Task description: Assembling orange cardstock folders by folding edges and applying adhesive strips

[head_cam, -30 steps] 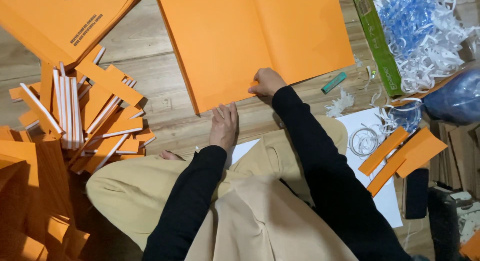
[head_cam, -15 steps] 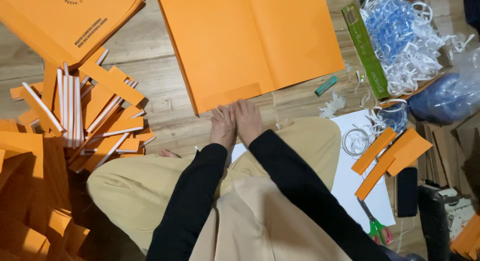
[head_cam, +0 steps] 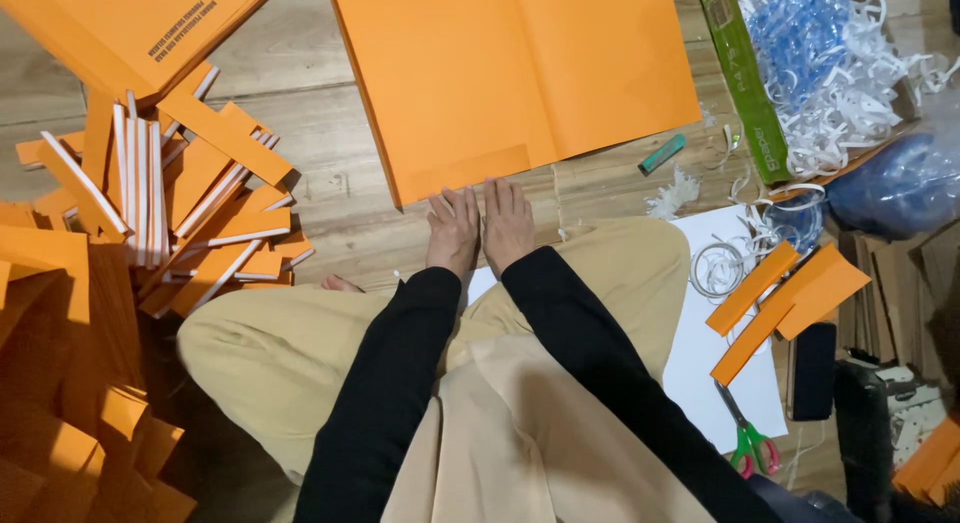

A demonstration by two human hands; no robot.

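While the person is sitting cross-legged on the wooden floor (head_cam: 330, 213), both hands are resting flat side by side just in front of the knees, the left hand (head_cam: 453, 228) and the right hand (head_cam: 508, 221) almost touching, fingers stretched out and gripping nothing. The big orange sheet (head_cam: 510, 78) is lying directly ahead of the fingertips, its near edge just beyond them, its centre crease running away from the person. Both hands are sitting about equally near that edge, the right perhaps slightly closer. To the left, a heap of folded orange strips (head_cam: 170, 213) is crowding the floor; to the right are lying a small teal lighter (head_cam: 662, 154), a green box (head_cam: 745, 83) and white plastic shreds (head_cam: 830, 93). Only a narrow band of bare floor is remaining beside the sheet.
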